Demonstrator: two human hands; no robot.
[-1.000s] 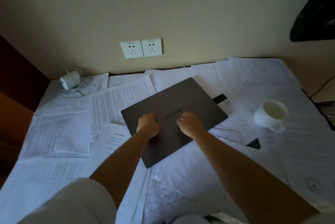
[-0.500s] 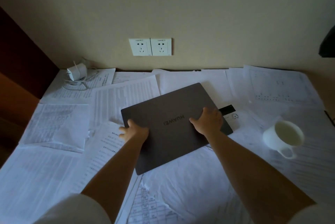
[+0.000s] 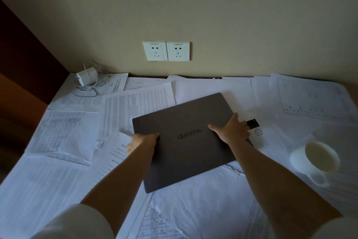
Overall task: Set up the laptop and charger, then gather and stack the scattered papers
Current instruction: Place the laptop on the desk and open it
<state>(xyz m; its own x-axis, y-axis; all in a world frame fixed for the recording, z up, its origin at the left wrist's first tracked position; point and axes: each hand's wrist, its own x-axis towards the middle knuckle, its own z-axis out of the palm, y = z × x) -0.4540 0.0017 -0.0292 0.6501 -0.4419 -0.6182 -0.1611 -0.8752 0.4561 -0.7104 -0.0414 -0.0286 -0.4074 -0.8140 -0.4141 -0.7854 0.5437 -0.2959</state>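
Observation:
A closed grey laptop (image 3: 186,142) lies skewed on the scattered white papers (image 3: 135,107) that cover the desk. My left hand (image 3: 142,142) grips the laptop's left edge, thumb on the lid and fingers curled under. My right hand (image 3: 231,131) holds the right edge, thumb spread across the lid and fingers wrapped over the side. A white charger (image 3: 86,79) with its coiled cable sits in the far left corner on the papers.
A double wall socket (image 3: 166,51) is on the wall behind the desk. A white mug (image 3: 315,160) stands at the right, near my right forearm. A small black card (image 3: 252,123) lies beside the laptop's right edge. A dark wooden panel borders the desk's left side.
Both hands moved from the middle of the lid outward to the laptop's left and right edges and now grip them. The laptop sits about where it was.

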